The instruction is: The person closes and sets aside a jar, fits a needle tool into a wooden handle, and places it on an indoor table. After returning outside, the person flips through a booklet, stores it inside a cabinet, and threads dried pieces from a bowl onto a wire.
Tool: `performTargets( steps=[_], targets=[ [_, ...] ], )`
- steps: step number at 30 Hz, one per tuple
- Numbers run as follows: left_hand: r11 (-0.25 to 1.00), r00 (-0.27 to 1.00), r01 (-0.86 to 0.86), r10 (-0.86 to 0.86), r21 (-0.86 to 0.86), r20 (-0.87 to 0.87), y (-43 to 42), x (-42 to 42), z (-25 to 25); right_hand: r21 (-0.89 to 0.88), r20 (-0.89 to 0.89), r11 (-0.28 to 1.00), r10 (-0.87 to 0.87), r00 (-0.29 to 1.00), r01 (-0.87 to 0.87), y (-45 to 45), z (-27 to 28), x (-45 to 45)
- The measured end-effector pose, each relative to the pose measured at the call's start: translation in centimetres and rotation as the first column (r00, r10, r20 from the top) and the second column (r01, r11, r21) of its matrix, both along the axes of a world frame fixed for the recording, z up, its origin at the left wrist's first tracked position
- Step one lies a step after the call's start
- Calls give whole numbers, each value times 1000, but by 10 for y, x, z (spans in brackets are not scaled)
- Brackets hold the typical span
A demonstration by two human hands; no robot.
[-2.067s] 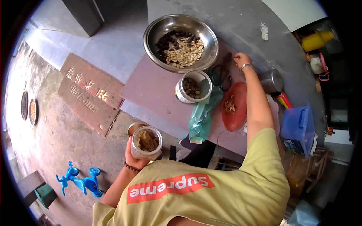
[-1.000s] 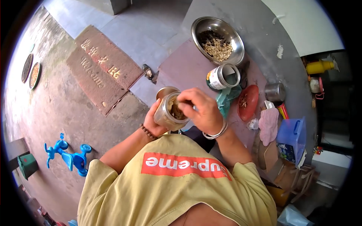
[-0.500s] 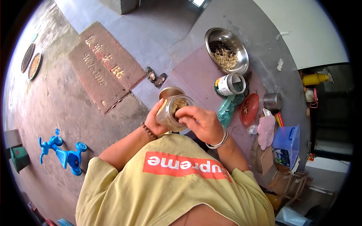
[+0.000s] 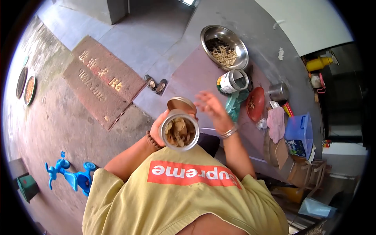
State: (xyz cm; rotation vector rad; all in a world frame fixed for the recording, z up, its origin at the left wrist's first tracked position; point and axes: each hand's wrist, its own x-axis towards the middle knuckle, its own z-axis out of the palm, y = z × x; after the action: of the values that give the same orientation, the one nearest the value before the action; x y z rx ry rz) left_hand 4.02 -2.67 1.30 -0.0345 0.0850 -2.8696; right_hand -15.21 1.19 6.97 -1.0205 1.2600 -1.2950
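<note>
My left hand (image 4: 159, 127) is wrapped round a clear jar (image 4: 180, 131) with a silver rim, tilted so its mouth faces me. Inside lie thin, brownish dried slices (image 4: 180, 132). A round gold-coloured lid (image 4: 182, 104) stands just behind the jar; whether my left fingers also hold it is hidden. To the right of the lid, my right hand (image 4: 214, 111) is lifted away from the jar, slightly blurred, fingers apart, with nothing visible in it.
A steel bowl (image 4: 243, 58) with dark and pale pieces sits ahead. Nearby are a labelled can (image 4: 231, 81), green plastic bag (image 4: 235, 105), red dish (image 4: 255, 103), metal cup (image 4: 279, 92) and blue bin (image 4: 299, 131). Shoes (image 4: 155, 84), a welcome mat (image 4: 103, 82) and blue tricycle (image 4: 72, 172) lie leftward.
My right hand has come out of the jar's mouth and moved up and right, its fingers opening. The jar has tipped further toward me, showing the slices inside.
</note>
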Motion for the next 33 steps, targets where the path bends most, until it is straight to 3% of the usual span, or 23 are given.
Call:
performTargets(
  steps=[2,3,4,7,10,12,13,14,15,16,17,18,20,21,24,26,27,29,31,32,33],
  targets=[
    [996,996,88,-88,-20,17,1,2,2,125,264,967,184,947,-223,1,-6,12],
    [982,991,131,-135,139,16,3,3,4,150,301,940,252,920,-307,2,-9,16],
    [988,981,157,-155,6,-121,1,3,10,173,336,905,317,887,-389,3,-10,20],
    [993,991,89,-96,76,97,7,9,-7,3,392,917,367,844,-400,-2,0,34],
    [996,988,40,-52,82,146,8,6,-14,42,287,938,319,903,-344,-4,14,29],
    [998,982,66,-65,-2,180,3,3,-11,42,149,980,188,971,-196,-1,29,22],
    [1000,963,-23,18,16,268,3,2,-11,-34,92,985,170,981,-167,1,32,20],
    [998,976,-57,60,-20,212,3,2,-7,-39,89,987,156,984,-153,3,36,19],
    [995,961,-99,92,14,260,1,-1,-6,-154,-246,968,155,957,-196,6,40,19],
    [989,943,-142,122,44,309,-1,-3,-3,-241,-554,932,96,827,-269,9,46,20],
    [976,937,-173,122,134,326,-2,-4,3,-173,-655,956,69,753,-239,14,55,28],
    [988,969,-156,157,-22,193,1,-1,-5,-195,-724,952,21,689,-234,17,55,33],
    [985,940,-113,147,-127,307,2,1,-12,-274,-848,923,-99,521,-271,20,47,35],
    [990,917,-130,140,-53,374,4,-2,0,-274,-841,924,-96,532,-265,21,42,34],
    [997,918,-30,58,-77,392,7,-6,-8,-260,-875,921,-97,475,-292,24,44,28],
    [995,910,57,-18,-83,414,6,-5,-7,-276,-839,907,-67,539,-317,26,48,23],
    [957,898,71,61,-281,437,10,0,-29,-298,-818,893,-57,572,-337,26,50,21],
    [870,888,91,149,-484,434,7,-2,-43,-312,-810,877,-43,585,-366,26,54,19],
    [991,923,109,-70,-83,377,7,-4,-28,-336,-807,864,-58,588,-375,26,57,18],
    [989,924,115,-70,-98,376,6,-2,-28,-347,-792,858,-53,608,-378,26,58,18],
    [883,931,71,108,-464,348,6,2,-28,-359,-778,852,-47,627,-381,27,59,17]
  ],
)
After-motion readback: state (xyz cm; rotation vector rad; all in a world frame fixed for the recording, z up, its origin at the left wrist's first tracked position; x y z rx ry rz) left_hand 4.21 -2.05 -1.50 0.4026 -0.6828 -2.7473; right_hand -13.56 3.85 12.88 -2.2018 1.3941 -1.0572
